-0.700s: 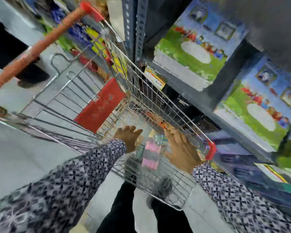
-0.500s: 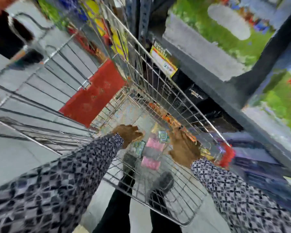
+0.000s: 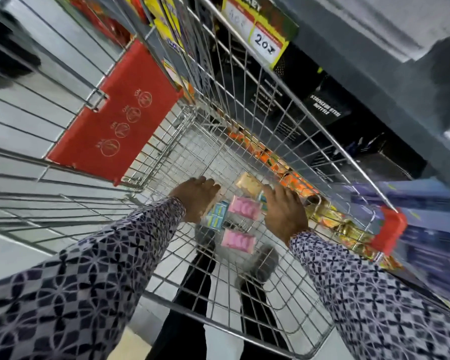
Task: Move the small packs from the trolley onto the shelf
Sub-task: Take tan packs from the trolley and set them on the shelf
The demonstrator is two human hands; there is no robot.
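Reaching into trolley [image 3: 244, 120] | left hand [image 3: 196, 197], right hand [image 3: 285, 210] spread over small packs [image 3: 243, 207] | grip unclear

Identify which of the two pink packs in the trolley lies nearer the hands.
The upper pink pack, lying between the left hand and right hand; the other pink pack lies lower, nearer the person's feet.
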